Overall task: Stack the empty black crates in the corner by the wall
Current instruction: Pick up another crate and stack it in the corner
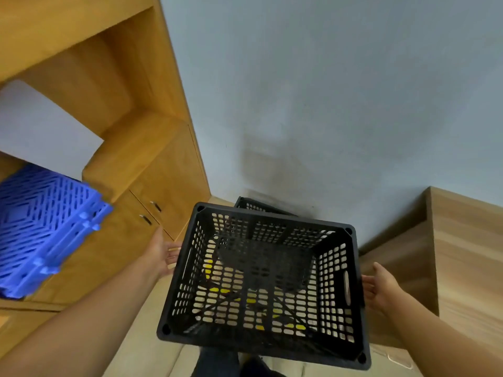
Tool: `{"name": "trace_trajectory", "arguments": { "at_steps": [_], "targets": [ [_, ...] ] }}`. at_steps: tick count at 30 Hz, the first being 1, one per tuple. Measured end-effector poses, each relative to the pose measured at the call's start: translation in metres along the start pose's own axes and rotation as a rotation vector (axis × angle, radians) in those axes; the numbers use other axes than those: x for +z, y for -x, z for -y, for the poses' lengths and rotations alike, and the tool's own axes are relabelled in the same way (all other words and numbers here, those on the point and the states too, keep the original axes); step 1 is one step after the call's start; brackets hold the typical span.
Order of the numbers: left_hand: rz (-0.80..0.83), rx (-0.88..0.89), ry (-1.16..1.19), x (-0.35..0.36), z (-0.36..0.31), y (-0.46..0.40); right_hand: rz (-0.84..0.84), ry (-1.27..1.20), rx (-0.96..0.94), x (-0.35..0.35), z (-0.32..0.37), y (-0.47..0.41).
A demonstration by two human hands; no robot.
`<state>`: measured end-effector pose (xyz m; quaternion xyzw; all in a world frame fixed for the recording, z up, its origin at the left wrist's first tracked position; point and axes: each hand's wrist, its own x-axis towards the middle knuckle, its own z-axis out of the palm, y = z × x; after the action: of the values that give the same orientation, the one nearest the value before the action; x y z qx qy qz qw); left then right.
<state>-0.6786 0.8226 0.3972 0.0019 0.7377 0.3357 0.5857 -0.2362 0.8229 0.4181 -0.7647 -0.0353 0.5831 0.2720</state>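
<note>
I carry an empty black perforated crate (266, 284) in front of me, its open top facing me. My left hand (160, 251) grips its left side wall, fingers tucked under the rim. My right hand (381, 289) holds the right side wall next to the handle slot. Beyond and below it, the rim of another black crate (255, 205) shows on the floor in the corner against the grey wall (313, 104); most of that crate is hidden by the held one. Through the held crate's holes I see beige floor and yellow marks.
A wooden cabinet (152, 170) with two door handles stands on the left of the corner. Blue slatted crates (40, 227) sit on its lower shelf at far left. A wood-grain block (462, 254) stands on the right. My dark trouser legs (217, 363) show at the bottom.
</note>
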Motion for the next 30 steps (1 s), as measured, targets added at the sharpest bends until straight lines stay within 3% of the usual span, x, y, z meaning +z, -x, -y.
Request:
{"name": "trace_trajectory", "arguments": {
  "at_steps": [16, 30],
  "targets": [
    [0.086, -0.072, -0.214, 0.084, -0.146, -0.139, -0.069, -0.201, 0.071, 0.078, 0.077, -0.07],
    [0.137, -0.089, -0.27, 0.153, -0.187, -0.243, -0.199, -0.323, 0.085, 0.122, 0.117, -0.168]
  ]
}}
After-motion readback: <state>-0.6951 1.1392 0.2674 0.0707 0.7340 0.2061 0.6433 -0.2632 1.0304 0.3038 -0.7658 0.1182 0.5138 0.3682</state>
